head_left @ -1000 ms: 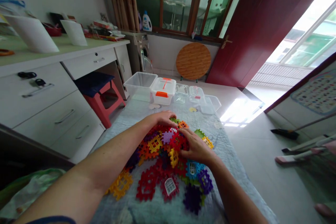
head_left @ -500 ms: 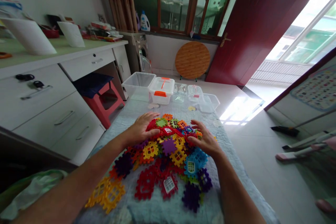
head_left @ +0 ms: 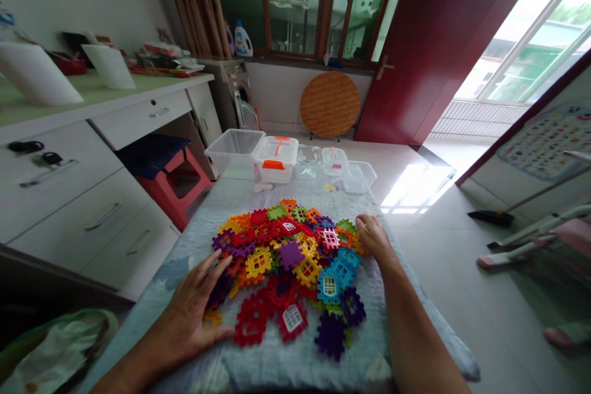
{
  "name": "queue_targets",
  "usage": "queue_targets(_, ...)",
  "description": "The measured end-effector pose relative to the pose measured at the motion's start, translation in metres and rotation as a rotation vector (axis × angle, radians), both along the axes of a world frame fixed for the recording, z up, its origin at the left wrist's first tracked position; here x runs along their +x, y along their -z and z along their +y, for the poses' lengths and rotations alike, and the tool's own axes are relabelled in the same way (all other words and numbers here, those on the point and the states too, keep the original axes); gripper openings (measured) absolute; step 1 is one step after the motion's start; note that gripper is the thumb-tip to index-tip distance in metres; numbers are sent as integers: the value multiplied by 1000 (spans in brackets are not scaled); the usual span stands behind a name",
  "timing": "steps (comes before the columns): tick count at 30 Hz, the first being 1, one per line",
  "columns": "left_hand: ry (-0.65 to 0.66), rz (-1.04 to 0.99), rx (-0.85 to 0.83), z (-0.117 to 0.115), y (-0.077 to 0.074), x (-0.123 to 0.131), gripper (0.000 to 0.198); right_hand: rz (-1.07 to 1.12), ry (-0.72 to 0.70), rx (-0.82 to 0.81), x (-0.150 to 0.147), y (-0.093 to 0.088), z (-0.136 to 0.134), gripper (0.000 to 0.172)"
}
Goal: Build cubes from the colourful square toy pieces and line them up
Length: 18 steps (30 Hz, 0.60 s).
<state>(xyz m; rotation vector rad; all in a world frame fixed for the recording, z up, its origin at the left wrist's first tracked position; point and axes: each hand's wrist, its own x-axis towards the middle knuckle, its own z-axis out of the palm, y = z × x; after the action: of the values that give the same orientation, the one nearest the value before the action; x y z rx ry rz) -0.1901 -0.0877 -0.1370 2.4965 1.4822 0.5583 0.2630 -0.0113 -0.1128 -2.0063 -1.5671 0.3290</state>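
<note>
A heap of colourful interlocking plastic tiles (head_left: 290,255) with notched edges lies on a pale blue quilted cloth (head_left: 263,363). My left hand (head_left: 196,301) is open at the heap's near left, fingers and thumb spread around a yellow tile (head_left: 212,319) and beside a dark purple tile (head_left: 220,288). At the right edge, my right hand (head_left: 375,237) has its fingers curled in next to orange and green tiles; whatever they may hold is hidden. Red tiles (head_left: 252,320), one with a white window piece (head_left: 292,317), lie at the front, with a dark purple tile (head_left: 331,335) to their right.
Beyond the heap stand an open clear bin (head_left: 235,151), a lidded box with orange latches (head_left: 276,160) and smaller clear containers (head_left: 335,160). A red stool (head_left: 173,175) and white drawers (head_left: 104,215) are on the left. A red door (head_left: 415,43) is at the right.
My left hand has come off the top of the heap and moved down to its near left side. My right hand has shifted slightly outward, its fingers now curled. The view has turned a little.
</note>
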Motion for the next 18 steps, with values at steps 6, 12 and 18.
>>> queue_targets(6,27,-111,0,21,-17,34,97,293,-64,-57,-8,-4,0,30)
queue_targets(12,-19,-220,-8,24,-28,43,64,365,16,-80,2,-3,-1,33)
queue_targets(18,-224,-221,1,35,-15,20,54,338,1,-83,-2,-4,-2,32)
